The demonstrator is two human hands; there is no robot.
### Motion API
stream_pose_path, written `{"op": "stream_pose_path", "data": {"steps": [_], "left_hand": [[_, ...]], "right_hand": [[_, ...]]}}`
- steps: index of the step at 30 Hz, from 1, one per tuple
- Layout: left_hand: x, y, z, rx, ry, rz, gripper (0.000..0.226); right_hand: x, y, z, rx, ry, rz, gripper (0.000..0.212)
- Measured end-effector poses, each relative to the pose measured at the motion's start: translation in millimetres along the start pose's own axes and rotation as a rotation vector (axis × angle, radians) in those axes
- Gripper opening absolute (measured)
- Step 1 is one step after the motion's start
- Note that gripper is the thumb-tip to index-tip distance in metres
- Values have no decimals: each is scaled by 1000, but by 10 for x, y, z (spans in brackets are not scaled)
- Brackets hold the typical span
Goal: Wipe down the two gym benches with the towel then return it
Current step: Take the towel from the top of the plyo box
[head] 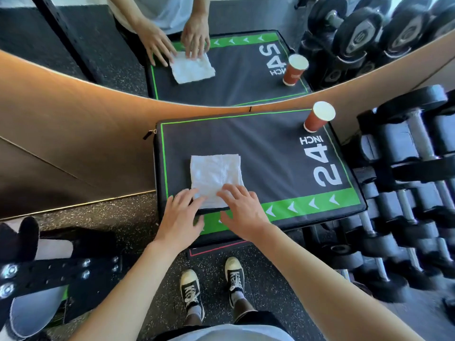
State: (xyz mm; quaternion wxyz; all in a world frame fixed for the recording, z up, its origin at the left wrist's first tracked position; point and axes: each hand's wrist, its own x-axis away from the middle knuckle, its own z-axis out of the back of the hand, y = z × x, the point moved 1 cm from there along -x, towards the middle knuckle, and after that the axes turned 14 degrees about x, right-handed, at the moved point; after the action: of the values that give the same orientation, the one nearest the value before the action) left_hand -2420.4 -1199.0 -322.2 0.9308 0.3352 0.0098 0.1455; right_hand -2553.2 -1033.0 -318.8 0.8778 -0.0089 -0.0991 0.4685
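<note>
From the head camera we see our left hand (pixel 181 217) and our right hand (pixel 242 210) laid side by side on the near edge of a folded white towel (pixel 215 177), fingers straight and spread, pressing flat rather than curling round the cloth. The towel stretches away beyond our fingertips, lying flat on a black padded box (pixel 270 153) with green trim and "24 INCH" printed on its top. Far past our right fingers, at the box's far right corner, stands a red paper cup (pixel 318 116). To the right of that hand a rack of dumbbells (pixel 406 168) runs alongside the box. Beyond our fingertips a mirror (pixel 221 45) repeats hands, towel and cup.
</note>
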Motion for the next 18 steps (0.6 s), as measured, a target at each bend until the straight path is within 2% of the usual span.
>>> {"op": "stream_pose_path", "data": {"steps": [5,9,13,16,18], "left_hand": [[116,186,-215,35,-63,-34,57],[139,179,-220,61,-61,-41,53],[160,127,-176,69,-33,-35,54],[218,77,-135,103,3,-6,64],[275,62,-110,151,9,53,74]], "right_hand": [[406,100,-19,14,3,-41,46],[405,136,45,6,17,-21,47],[20,189,185,4,105,52,67],[-285,279,194,49,-19,144,90],[-387,346,124,86,-97,191,96]]}}
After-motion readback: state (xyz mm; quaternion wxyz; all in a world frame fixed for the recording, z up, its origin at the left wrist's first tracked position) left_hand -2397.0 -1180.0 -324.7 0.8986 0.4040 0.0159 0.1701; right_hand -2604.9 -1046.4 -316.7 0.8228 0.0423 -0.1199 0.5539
